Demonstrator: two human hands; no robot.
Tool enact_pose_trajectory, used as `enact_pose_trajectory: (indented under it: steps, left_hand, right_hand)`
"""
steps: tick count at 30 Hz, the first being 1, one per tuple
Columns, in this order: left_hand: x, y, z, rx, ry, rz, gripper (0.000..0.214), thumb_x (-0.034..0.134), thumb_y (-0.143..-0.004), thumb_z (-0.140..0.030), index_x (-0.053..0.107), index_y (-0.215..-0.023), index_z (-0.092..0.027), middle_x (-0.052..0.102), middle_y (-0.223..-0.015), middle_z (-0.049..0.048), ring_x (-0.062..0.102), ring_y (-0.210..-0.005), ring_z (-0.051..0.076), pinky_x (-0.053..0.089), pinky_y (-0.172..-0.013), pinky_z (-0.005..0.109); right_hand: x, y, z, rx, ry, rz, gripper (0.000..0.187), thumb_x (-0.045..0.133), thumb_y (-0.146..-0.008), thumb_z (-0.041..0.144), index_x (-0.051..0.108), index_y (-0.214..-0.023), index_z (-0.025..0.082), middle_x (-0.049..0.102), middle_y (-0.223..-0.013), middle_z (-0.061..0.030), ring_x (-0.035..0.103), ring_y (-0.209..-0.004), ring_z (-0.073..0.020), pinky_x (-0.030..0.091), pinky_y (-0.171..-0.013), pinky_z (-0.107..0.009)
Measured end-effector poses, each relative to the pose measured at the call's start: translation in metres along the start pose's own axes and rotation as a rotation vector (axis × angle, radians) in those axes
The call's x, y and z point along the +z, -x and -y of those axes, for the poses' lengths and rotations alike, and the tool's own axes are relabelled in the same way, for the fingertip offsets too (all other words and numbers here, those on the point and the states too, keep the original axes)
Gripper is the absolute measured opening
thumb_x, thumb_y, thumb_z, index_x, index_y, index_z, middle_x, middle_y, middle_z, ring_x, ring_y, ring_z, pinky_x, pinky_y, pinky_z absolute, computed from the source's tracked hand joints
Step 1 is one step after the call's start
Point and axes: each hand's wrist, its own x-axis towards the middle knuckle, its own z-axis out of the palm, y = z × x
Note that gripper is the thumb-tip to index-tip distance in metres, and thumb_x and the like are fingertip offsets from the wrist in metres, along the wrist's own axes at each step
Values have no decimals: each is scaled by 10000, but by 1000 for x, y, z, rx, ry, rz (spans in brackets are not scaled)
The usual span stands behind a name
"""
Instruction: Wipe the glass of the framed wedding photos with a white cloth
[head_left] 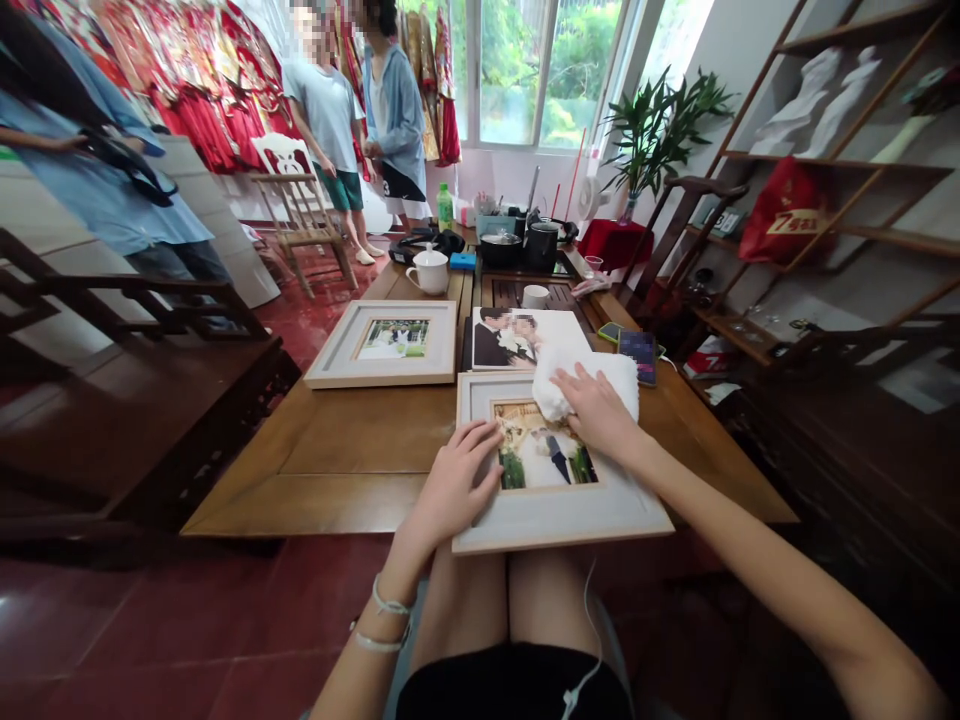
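A white-framed wedding photo (pixel 559 510) lies on the near edge of the wooden table (pixel 360 460), partly over my knees. My left hand (pixel 457 478) lies flat on the frame's left side, fingers spread on the mat and glass. My right hand (pixel 600 410) presses a white cloth (pixel 585 375) onto the top of the picture, fingers stretched over it. A second framed photo (pixel 386 342) lies further back on the left, and an unframed wedding print (pixel 521 335) lies behind the cloth.
A phone (pixel 640 355), a white teapot (pixel 430 270), a cup (pixel 535 296), a black kettle (pixel 541 245) and a green bottle (pixel 445 205) stand further along the table. Dark wooden chairs flank both sides. Three people stand at the back left near red garments. Shelves line the right wall.
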Motion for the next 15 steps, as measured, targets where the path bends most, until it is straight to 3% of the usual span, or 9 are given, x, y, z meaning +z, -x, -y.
enact_pose_trajectory:
  steps: [3, 10, 15]
  left_hand:
    - [1, 0, 0, 1, 1, -1, 413, 527, -913, -227, 525, -1325, -220, 483, -1440, 68, 374, -1357, 262, 377, -1108, 501]
    - [-3, -1, -4, -15, -4, 3, 423, 529, -903, -216, 532, -1327, -207, 516, -1392, 92, 378, -1344, 280, 386, -1099, 486]
    - [-4, -2, -5, -11, 11, 13, 413, 529, -903, -213, 540, -1316, -225, 518, -1385, 87, 387, -1338, 281, 403, -1082, 486]
  right_hand:
    - [0, -25, 2, -65, -123, 3, 606, 465, -759, 39, 464, -1364, 59, 492, -1414, -205, 340, -1380, -348, 283, -1099, -572]
    - [-7, -66, 52, -493, -444, 128, 653, 448, -717, 12, 489, -1364, 95, 482, -1433, -161, 362, -1382, -245, 260, -1146, -454]
    - [-16, -57, 48, -466, -349, 165, 630, 445, -723, -25, 516, -1342, 74, 550, -1370, -167, 386, -1367, -266, 340, -1108, -438]
